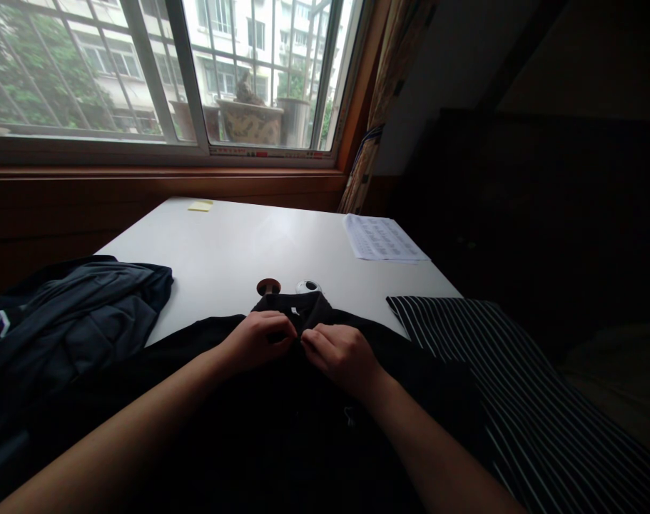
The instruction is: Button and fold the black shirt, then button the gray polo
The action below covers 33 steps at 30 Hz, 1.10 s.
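Observation:
A black collared shirt lies spread on the white table, its collar toward the window and a small pale mark on its chest. My left hand is closed in a pinch on the shirt's front just below the collar. Right beside it, my right hand pinches the same spot from the other side. The fingertips of both hands nearly meet. Whatever small part of the front they grip, such as a button, is too dark to make out.
Dark blue clothing is heaped at the left. A black-and-white striped garment hangs over the right edge. On the white table are printed papers, a yellow sticky note, a round hole and a white round object.

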### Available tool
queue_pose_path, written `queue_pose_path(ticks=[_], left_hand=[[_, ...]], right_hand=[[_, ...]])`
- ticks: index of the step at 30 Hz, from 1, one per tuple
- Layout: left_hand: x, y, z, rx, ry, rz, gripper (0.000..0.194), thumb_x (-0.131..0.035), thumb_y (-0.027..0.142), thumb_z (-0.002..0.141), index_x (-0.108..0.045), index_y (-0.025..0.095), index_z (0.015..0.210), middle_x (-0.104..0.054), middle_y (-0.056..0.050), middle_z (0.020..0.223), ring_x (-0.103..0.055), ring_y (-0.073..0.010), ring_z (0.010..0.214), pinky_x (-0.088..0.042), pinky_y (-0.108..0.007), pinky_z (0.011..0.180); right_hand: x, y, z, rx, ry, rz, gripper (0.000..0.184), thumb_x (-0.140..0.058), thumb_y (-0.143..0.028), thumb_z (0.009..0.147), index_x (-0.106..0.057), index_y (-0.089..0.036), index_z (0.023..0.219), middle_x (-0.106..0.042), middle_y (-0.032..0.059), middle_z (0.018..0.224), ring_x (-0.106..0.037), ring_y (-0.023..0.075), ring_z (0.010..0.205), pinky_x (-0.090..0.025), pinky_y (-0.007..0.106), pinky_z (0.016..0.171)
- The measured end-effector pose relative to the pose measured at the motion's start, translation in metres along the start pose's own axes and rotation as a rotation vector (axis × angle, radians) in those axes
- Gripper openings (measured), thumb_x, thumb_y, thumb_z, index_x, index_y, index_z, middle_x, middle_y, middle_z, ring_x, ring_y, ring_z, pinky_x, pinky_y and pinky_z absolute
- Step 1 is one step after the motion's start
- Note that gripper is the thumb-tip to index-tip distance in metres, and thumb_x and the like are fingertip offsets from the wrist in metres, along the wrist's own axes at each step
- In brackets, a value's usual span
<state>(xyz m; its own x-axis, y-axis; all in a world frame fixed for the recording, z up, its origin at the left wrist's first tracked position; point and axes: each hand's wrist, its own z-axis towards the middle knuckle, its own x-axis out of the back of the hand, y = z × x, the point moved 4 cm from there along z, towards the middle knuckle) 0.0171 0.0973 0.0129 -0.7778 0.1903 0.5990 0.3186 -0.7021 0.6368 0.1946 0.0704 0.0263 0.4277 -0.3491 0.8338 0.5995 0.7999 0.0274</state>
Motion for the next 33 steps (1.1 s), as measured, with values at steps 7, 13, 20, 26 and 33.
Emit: queue_pose_path(ticks=[7, 13, 20, 26, 33], left_hand=[[0.0014, 0.0038, 0.0017, -0.027, -0.001, -0.017, 0.01, -0.061, 0.011, 0.083, -0.068, 0.018, 0.085, -0.072, -0.006, 0.091, -0.069, -0.0172, 0.084, -0.055, -0.027, 0.077], [0.0019, 0.0055, 0.0037, -0.027, 0.01, -0.005, 0.012, -0.061, 0.009, 0.083, -0.067, 0.019, 0.084, -0.072, -0.006, 0.09, -0.068, -0.0173, 0.084, -0.055, -0.028, 0.077], [0.0027, 0.0048, 0.0019, -0.017, 0.005, -0.009, 0.011, -0.062, 0.01, 0.083, -0.068, 0.019, 0.085, -0.072, -0.005, 0.091, -0.068, -0.0169, 0.084, -0.055, -0.027, 0.076], [0.0015, 0.0018, 0.0015, -0.009, 0.01, -0.016, 0.011, -0.062, 0.01, 0.083, -0.068, 0.019, 0.085, -0.073, -0.005, 0.09, -0.069, -0.0164, 0.083, -0.055, -0.026, 0.076], [0.0009, 0.0011, 0.0012, 0.001, 0.002, -0.012, 0.01, -0.063, 0.01, 0.083, -0.069, 0.018, 0.085, -0.073, -0.005, 0.089, -0.069, -0.0167, 0.082, -0.055, -0.027, 0.076]], right_hand=[[-0.0013, 0.0011, -0.0011, -0.008, 0.015, 0.005, 0.015, -0.052, -0.021, 0.101, -0.065, -0.017, 0.095, -0.066, 0.0018, 0.074, -0.06, 0.0149, 0.065, -0.039, 0.031, 0.061], [0.0005, 0.0006, -0.0012, -0.016, 0.024, 0.018, 0.014, -0.052, -0.021, 0.1, -0.065, -0.018, 0.095, -0.067, 0.0022, 0.074, -0.061, 0.0148, 0.065, -0.04, 0.03, 0.061], [-0.0018, 0.0024, -0.0029, -0.035, 0.02, 0.032, 0.013, -0.053, -0.021, 0.1, -0.065, -0.018, 0.096, -0.067, 0.0022, 0.075, -0.061, 0.0153, 0.065, -0.04, 0.031, 0.062], [-0.0027, 0.0039, -0.0027, -0.081, -0.012, 0.093, 0.011, -0.054, -0.02, 0.098, -0.064, -0.019, 0.095, -0.067, 0.0017, 0.078, -0.061, 0.0146, 0.066, -0.041, 0.028, 0.063], [-0.0033, 0.0032, -0.0028, -0.102, -0.033, 0.107, 0.009, -0.056, -0.02, 0.097, -0.064, -0.019, 0.095, -0.066, 0.0018, 0.079, -0.061, 0.0146, 0.068, -0.041, 0.028, 0.064]])
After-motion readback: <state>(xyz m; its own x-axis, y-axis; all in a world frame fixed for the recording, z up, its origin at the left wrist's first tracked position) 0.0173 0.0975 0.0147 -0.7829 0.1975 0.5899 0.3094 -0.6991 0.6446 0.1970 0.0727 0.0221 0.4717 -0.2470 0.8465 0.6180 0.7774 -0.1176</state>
